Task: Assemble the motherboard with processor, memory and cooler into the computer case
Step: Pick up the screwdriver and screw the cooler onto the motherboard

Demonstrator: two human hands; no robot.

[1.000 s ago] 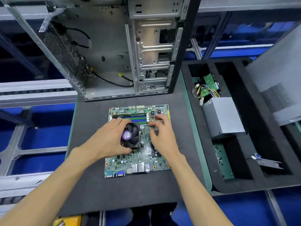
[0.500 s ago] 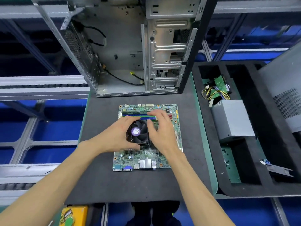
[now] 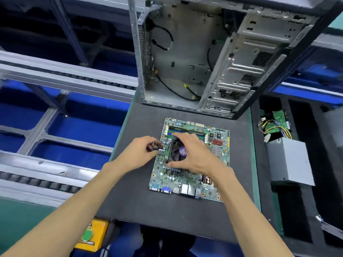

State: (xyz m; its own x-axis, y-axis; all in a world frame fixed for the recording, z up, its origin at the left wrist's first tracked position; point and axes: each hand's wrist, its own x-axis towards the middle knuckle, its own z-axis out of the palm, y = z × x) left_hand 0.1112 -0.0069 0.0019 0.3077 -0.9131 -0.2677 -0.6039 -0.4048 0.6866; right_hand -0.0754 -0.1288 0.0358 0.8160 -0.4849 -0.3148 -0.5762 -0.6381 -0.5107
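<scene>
Desk: dark foam mat on a green-edged desk, with blue bins and metal racking to the left.
Motherboard: green motherboard lies flat on the mat, port row toward the person, just in front of the case.
Cooler: black fan cooler sits on the board left of centre, purple hub label showing.
Memory: memory sticks seated in the slots along the far edge of the board.
Right hand: right hand spread wide over the cooler, fingertips at its far side, thumb at its near edge.
Left hand: left hand at the board's left edge, fingers pinching the fan cable.
Case: open computer case stands at the back of the desk, loose black cables inside.
Right side: black foam tray holding a grey power supply and its wire bundle.
Near edge: yellow box below the desk.
</scene>
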